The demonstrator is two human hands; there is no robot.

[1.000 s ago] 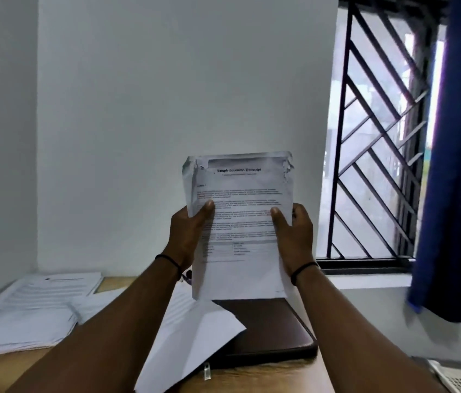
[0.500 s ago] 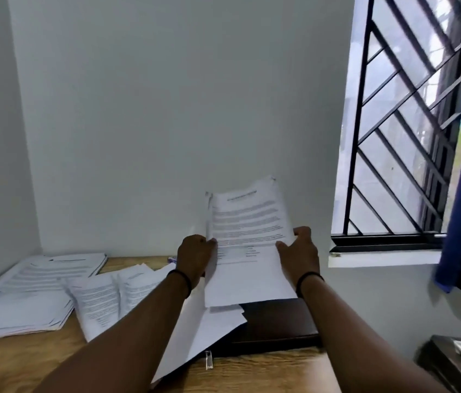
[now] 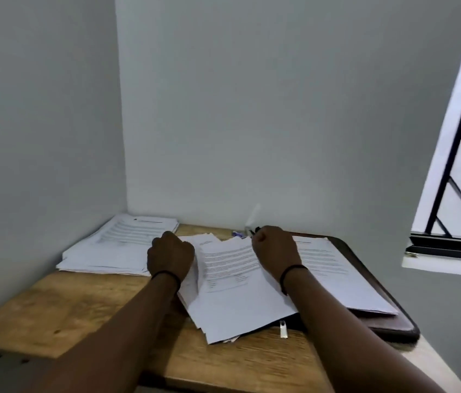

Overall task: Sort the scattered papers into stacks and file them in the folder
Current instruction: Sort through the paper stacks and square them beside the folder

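Note:
A printed sheet (image 3: 228,269) lies on top of a loose pile of papers (image 3: 240,316) in the middle of the wooden desk (image 3: 87,304). My left hand (image 3: 170,258) has its fingers curled at the sheet's left edge, which bends upward. At the sheet's upper right corner, my right hand (image 3: 276,251) holds it with curled fingers; the fingertips are hidden. To the right, a dark brown folder (image 3: 393,324) lies flat with a second paper stack (image 3: 337,276) on it. A third stack (image 3: 116,245) fills the desk's back left corner.
Pens (image 3: 249,231) lie against the back wall behind my right hand. A metal zipper pull (image 3: 282,329) sticks out from under the middle pile. Walls close the desk at the back and left. A barred window (image 3: 459,165) is at the right.
Both hands have brought the printed sheet down from in front of the wall onto the middle pile. The view has tilted down and turned left.

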